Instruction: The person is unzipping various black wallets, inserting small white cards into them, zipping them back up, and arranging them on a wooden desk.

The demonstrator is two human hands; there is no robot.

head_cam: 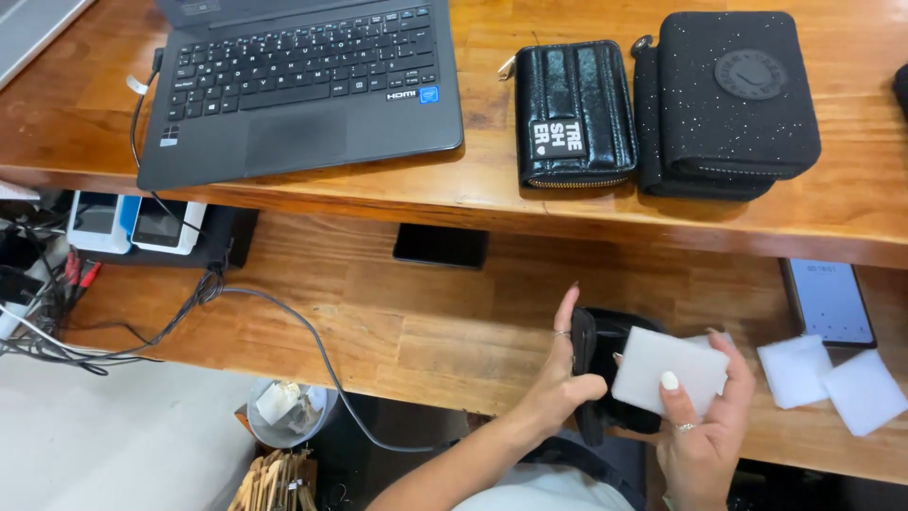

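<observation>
A: Centre, lower shelf: small black pouch (605, 374), held open just above the wooden shelf (397, 322). Left hand (558, 378) is closed around its near edge, thumb across the front, forefinger raised. Right hand (700, 416) pinches a white foam pad (670, 369) at the pouch mouth, fingers curled round its edge.

B: How is the step best handled?

A: Judged from this view: keep the mouth spread wide and the pad square to it, so no corner catches.

B: Surroundings?

A: Two more white pads (832, 383) lie just right; a phone (829, 301) beyond them. Above, on the desk: laptop (303, 85), glossy black wallet (574, 114), speckled black case (728, 99). Cables (284, 322) trail left, well apart; nothing obstructs the hands
</observation>
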